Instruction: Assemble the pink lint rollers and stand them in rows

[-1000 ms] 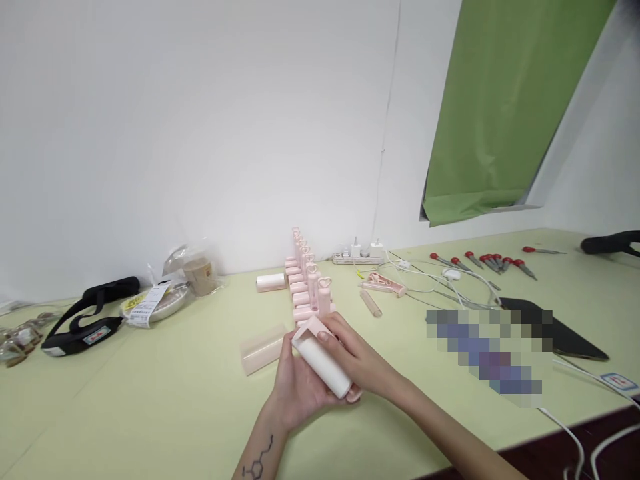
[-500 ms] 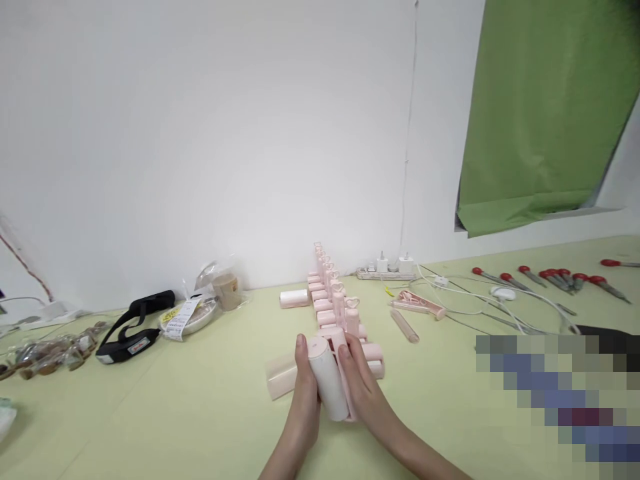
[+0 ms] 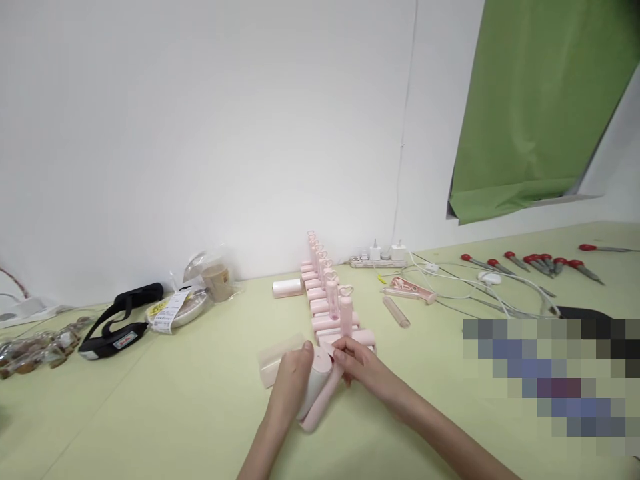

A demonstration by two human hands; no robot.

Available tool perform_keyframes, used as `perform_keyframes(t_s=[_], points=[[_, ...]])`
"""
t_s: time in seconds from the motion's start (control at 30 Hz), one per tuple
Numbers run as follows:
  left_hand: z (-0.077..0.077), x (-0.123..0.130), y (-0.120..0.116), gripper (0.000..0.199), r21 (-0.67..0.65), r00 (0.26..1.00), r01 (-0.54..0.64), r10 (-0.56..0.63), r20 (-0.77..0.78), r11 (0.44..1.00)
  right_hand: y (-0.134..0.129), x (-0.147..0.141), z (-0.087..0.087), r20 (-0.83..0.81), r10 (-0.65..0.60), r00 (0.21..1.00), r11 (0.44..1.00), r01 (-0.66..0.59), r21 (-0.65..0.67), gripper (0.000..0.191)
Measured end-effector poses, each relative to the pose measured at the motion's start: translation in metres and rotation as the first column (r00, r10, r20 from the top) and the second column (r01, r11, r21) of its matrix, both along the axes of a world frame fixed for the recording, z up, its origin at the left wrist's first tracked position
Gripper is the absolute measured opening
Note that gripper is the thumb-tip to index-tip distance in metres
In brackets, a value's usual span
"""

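A lint roller (image 3: 316, 383) with a white roll and a pink frame is tilted between my hands, low over the table. My left hand (image 3: 294, 379) wraps the white roll from the left, its thumb near the top end. On the other side, the fingers of my right hand (image 3: 356, 360) are closed on the upper part of the pink frame; their tips are partly hidden. A clear plastic cover (image 3: 273, 360) lies just left of my left hand. Beyond the hands, a row of pink lint rollers (image 3: 320, 307) with heart-shaped handle ends runs toward the wall.
A single white roll (image 3: 287, 288) lies left of the row. To the right are a pink tray-like piece (image 3: 417, 291), a clear tube (image 3: 396, 312), white cables, a power strip (image 3: 377, 262) and several red-tipped tools (image 3: 537, 263). A black strap (image 3: 120, 327) and a bagged cup (image 3: 217, 281) stand left.
The lint roller has turned from steeply upright to leaning, its lower end now toward the left. My right hand has shifted to its upper end. The view has moved slightly.
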State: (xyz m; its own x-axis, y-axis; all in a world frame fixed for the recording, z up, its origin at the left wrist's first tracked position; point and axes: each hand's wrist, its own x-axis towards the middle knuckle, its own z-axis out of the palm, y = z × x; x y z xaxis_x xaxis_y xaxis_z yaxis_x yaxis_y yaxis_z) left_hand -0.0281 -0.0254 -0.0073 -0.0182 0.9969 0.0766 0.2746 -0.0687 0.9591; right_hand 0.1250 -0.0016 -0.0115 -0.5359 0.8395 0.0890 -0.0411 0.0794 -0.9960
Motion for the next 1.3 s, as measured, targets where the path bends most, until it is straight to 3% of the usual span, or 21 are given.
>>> perform_keyframes(t_s=[0.07,0.17,0.37,0.6,0.9,1.3], points=[[-0.001,0.001,-0.001,0.043,0.085,0.975,0.039,-0.019,-0.222,0.996,0.003,0.005,-0.001,-0.004,0.07,0.998,0.995,-0.07,-0.078,0.031],[-0.001,0.004,-0.004,0.036,0.123,0.881,0.112,-0.042,-0.472,0.986,0.007,0.008,-0.006,-0.009,0.199,0.98,0.969,-0.199,-0.145,0.033],[-0.002,0.003,-0.007,0.027,0.155,0.697,0.169,-0.007,-0.717,0.973,0.009,0.008,-0.015,-0.021,0.223,0.975,0.973,-0.223,-0.063,0.04],[-0.002,0.002,-0.011,0.03,0.143,0.624,0.238,-0.038,-0.781,0.961,-0.001,0.005,-0.014,-0.108,0.186,0.977,0.98,-0.192,-0.055,0.042],[-0.002,-0.007,-0.021,0.03,0.163,0.639,0.319,-0.085,-0.764,0.933,-0.01,-0.003,-0.026,-0.22,0.177,0.959,0.968,-0.21,-0.134,0.046],[0.001,-0.009,-0.023,0.03,0.11,0.617,0.33,-0.126,-0.777,0.938,-0.017,-0.005,-0.02,-0.217,0.16,0.963,0.975,-0.188,-0.118,0.047]])
